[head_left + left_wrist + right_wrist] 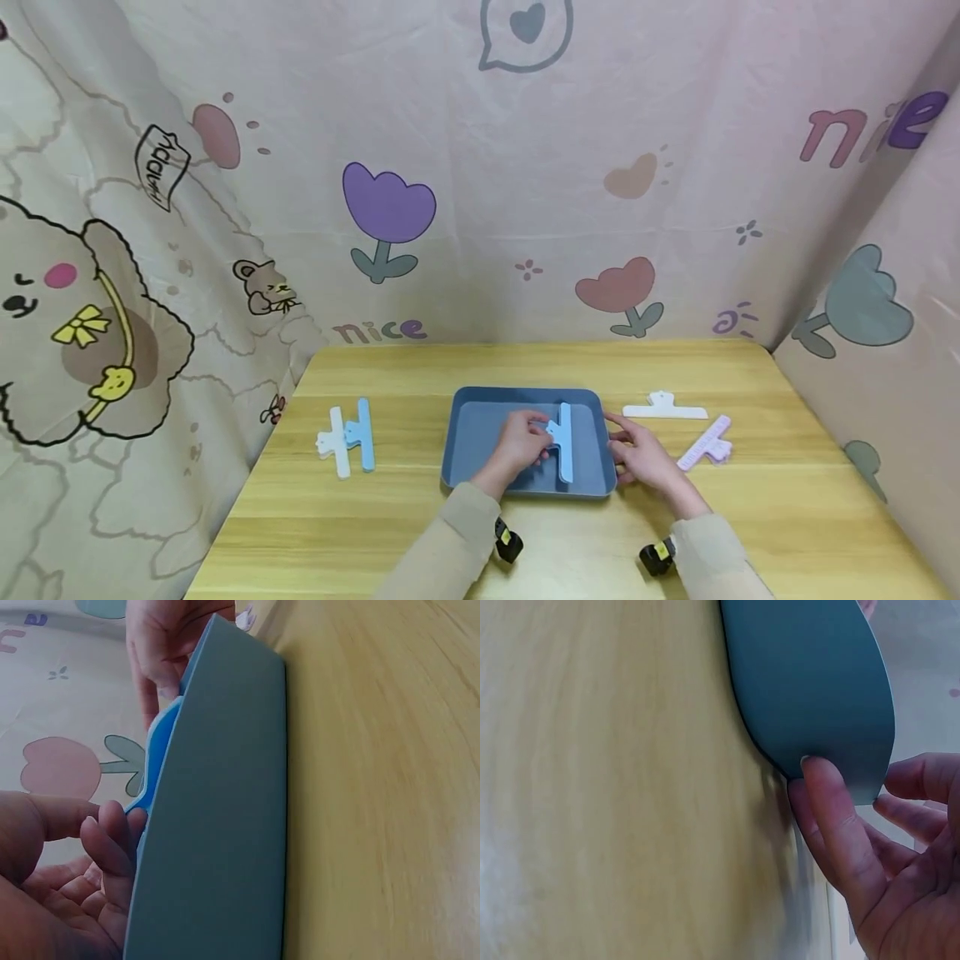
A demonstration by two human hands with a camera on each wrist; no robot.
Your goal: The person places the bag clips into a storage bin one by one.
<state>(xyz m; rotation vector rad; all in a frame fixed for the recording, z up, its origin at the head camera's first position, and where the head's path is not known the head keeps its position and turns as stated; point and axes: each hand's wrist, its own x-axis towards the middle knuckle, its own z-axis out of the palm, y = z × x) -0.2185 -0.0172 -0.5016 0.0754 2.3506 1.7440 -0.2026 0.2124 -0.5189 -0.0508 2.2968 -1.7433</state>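
A blue-grey rectangular tray (pixel 480 400) stands mid-table. Over its right half, a light blue bag clip (pixel 566 442) lies lengthwise front to back. My left hand (pixel 522 440) pinches that clip's handle from the left, inside the tray. At the right end of the tray is my right hand (pixel 641 454), its fairly straight fingers touching the outer wall and fingertips right at the rim. From the right wrist, one finger (pixel 832 802) shows flat against the wall near a corner. The left wrist view has the clip (pixel 159 750) partly hidden behind the tray wall (pixel 217 795).
Left of the tray lie a white bag clip (pixel 341 446) and another blue bag clip (pixel 366 437), side by side. On the right are a white bag clip (pixel 663 410) and a lilac bag clip (pixel 705 443). Printed curtains (pixel 487 208) hang behind the wooden table (pixel 337 533).
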